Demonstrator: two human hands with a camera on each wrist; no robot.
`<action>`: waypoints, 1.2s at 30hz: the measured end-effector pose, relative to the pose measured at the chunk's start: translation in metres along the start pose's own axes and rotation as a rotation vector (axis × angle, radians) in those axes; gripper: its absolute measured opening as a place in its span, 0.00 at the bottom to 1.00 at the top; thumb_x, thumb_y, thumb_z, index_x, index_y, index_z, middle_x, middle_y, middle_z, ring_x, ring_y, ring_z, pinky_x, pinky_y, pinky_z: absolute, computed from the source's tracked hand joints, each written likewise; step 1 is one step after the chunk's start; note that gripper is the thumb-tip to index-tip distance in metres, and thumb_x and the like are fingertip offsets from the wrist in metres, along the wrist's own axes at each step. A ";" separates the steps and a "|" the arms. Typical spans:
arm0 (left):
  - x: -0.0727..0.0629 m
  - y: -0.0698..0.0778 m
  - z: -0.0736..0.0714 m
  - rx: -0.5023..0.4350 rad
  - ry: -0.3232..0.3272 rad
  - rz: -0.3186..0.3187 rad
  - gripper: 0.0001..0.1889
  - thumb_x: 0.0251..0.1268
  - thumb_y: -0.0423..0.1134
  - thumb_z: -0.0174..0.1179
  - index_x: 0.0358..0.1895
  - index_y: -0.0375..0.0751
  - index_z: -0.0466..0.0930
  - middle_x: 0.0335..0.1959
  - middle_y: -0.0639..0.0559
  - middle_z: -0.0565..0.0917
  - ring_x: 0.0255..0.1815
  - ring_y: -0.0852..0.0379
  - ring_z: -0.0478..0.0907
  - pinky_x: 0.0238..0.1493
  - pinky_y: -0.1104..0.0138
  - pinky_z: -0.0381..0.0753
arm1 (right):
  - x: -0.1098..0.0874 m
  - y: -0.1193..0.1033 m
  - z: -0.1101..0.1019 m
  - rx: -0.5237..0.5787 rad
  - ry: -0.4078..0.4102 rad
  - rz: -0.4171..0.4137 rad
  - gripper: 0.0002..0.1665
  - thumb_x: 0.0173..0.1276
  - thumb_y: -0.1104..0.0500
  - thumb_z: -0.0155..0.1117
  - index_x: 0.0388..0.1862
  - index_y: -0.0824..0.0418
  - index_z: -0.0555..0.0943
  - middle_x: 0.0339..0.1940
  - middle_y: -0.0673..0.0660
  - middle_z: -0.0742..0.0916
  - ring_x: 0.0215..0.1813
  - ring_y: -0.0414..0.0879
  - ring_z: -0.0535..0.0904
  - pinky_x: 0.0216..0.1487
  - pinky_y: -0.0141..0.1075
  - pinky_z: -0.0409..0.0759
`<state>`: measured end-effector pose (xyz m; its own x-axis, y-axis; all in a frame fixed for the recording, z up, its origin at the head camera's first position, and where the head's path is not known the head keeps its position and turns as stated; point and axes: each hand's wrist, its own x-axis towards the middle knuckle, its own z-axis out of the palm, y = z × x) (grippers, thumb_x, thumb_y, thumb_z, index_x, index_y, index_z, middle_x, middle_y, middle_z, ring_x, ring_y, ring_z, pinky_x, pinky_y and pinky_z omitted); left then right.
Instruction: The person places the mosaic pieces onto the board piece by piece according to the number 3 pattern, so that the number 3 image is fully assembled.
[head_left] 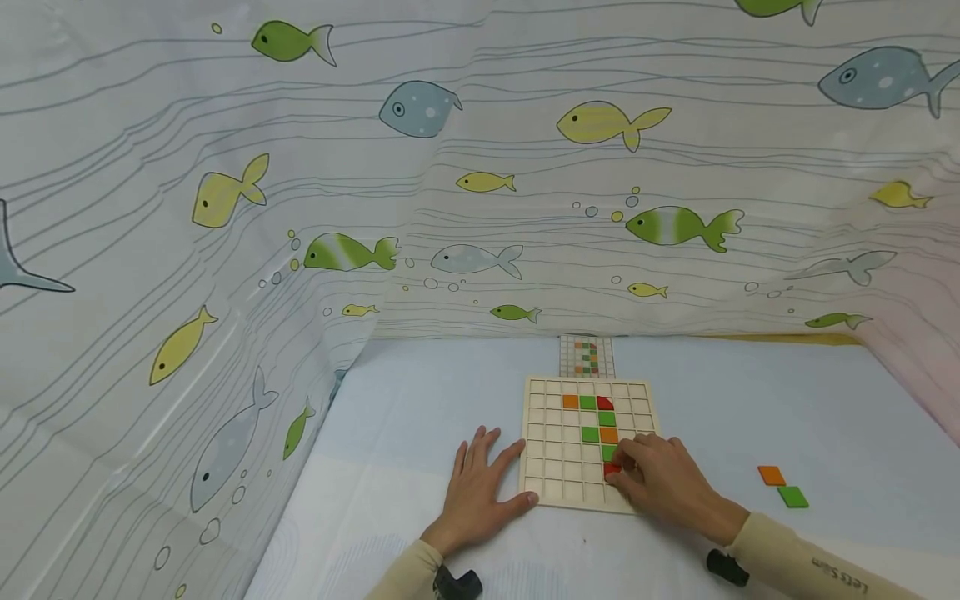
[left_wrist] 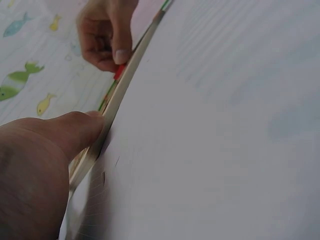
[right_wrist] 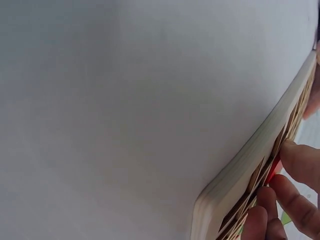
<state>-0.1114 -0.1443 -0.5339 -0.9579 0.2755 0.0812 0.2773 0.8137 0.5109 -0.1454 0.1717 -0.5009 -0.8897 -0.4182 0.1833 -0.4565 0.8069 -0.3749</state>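
Observation:
A wooden grid board [head_left: 555, 467] lies on the table with several orange, green and red square tiles set in its cells. My right hand [head_left: 663, 479] is over the board's lower right part, pinching a red tile [head_left: 612, 472] between thumb and fingers at a cell below a green tile [head_left: 608, 452]. In the right wrist view the red tile [right_wrist: 273, 169] stands tilted at the grid between the fingertips. My left hand [head_left: 483, 492] is spread at the board's left side, its thumb [left_wrist: 82, 127] touching the near left edge.
To the right, a loose orange tile [head_left: 771, 476] and a green tile [head_left: 792, 497] lie on the pale cloth. Behind the board is a printed pattern card [head_left: 587, 357] with a coloured grid. A fish-print curtain [head_left: 465, 217] hangs at the back and left.

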 end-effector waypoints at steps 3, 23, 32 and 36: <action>0.001 0.000 0.001 0.005 0.002 0.001 0.40 0.68 0.69 0.61 0.79 0.57 0.70 0.83 0.38 0.61 0.88 0.33 0.47 0.83 0.33 0.45 | 0.001 0.000 -0.001 0.005 -0.005 -0.003 0.11 0.61 0.47 0.83 0.34 0.45 0.87 0.26 0.38 0.78 0.32 0.34 0.68 0.40 0.37 0.65; -0.002 0.001 0.000 0.020 0.006 0.006 0.40 0.68 0.69 0.62 0.79 0.56 0.71 0.82 0.36 0.63 0.87 0.32 0.49 0.83 0.33 0.46 | 0.001 0.002 -0.002 0.034 -0.010 -0.020 0.08 0.59 0.51 0.84 0.31 0.42 0.89 0.30 0.35 0.83 0.33 0.29 0.72 0.41 0.37 0.67; -0.002 0.001 -0.001 0.006 0.010 0.007 0.40 0.68 0.68 0.62 0.79 0.56 0.71 0.82 0.36 0.62 0.87 0.32 0.49 0.83 0.32 0.46 | 0.001 0.002 -0.004 0.033 0.026 -0.024 0.08 0.57 0.52 0.86 0.31 0.43 0.91 0.27 0.33 0.83 0.31 0.28 0.71 0.39 0.35 0.68; -0.002 0.001 -0.001 0.007 0.015 0.012 0.39 0.68 0.68 0.63 0.78 0.55 0.71 0.82 0.36 0.63 0.87 0.31 0.49 0.82 0.32 0.46 | 0.000 0.006 -0.007 0.045 0.031 0.004 0.07 0.57 0.53 0.85 0.31 0.45 0.92 0.28 0.33 0.84 0.30 0.28 0.72 0.40 0.35 0.71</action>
<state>-0.1093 -0.1442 -0.5324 -0.9555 0.2775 0.1001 0.2892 0.8138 0.5041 -0.1484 0.1797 -0.4969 -0.8917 -0.4013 0.2093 -0.4526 0.7885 -0.4165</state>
